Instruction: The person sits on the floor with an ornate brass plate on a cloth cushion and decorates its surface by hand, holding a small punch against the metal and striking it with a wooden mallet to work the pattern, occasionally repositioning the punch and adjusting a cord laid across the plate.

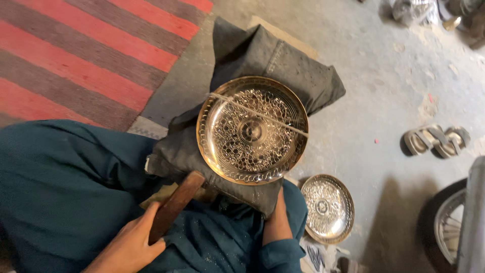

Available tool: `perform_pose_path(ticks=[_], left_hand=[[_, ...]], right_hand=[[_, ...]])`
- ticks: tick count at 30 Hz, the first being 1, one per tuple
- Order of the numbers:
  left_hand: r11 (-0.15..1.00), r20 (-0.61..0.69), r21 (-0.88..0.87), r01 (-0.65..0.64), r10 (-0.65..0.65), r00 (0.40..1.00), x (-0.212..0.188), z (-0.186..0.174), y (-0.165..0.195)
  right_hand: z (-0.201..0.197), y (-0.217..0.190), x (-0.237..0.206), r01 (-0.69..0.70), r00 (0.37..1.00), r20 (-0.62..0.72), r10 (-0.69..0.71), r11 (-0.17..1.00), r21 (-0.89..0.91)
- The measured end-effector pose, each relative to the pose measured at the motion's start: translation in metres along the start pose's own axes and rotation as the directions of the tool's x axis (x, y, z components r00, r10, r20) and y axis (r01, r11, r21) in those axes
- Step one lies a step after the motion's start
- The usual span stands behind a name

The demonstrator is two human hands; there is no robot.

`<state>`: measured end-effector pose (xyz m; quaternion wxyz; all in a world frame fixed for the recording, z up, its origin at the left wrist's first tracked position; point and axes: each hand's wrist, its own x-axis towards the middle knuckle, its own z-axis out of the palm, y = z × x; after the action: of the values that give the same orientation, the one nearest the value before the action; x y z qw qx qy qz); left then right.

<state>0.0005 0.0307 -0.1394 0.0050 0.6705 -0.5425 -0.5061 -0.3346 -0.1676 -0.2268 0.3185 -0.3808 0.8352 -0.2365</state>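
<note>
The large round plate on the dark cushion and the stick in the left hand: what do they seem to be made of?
The large plate looks like brass-coloured metal: golden, shiny rim, bright reflective centre with a punched or engraved pattern. The stick, gripped by the left hand, looks like dark brown wood with a dull finish. The cushion appears to be grey cloth.

Left hand (132, 245) grips a wooden mallet (175, 206) beside an engraved brass plate (252, 130).
</note>
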Motion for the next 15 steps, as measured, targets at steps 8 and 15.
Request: perform_pose_path(ticks=[8, 15], left_hand=[[0.984, -0.311, -0.086, -0.154, 0.12, 0.943, -0.026, -0.046, 0.06], [0.813, -0.661, 0.158, -0.561, 0.509, 0.552, -0.003, -0.079, 0.11]], right_hand=[[-0.007, -0.029, -0.017, 0.014, 0.995, 0.104, -0.009, 0.999, -0.048], [-0.018, -0.04, -0.035, 0.042, 0.991, 0.133, -0.034, 0.997, -0.062]])
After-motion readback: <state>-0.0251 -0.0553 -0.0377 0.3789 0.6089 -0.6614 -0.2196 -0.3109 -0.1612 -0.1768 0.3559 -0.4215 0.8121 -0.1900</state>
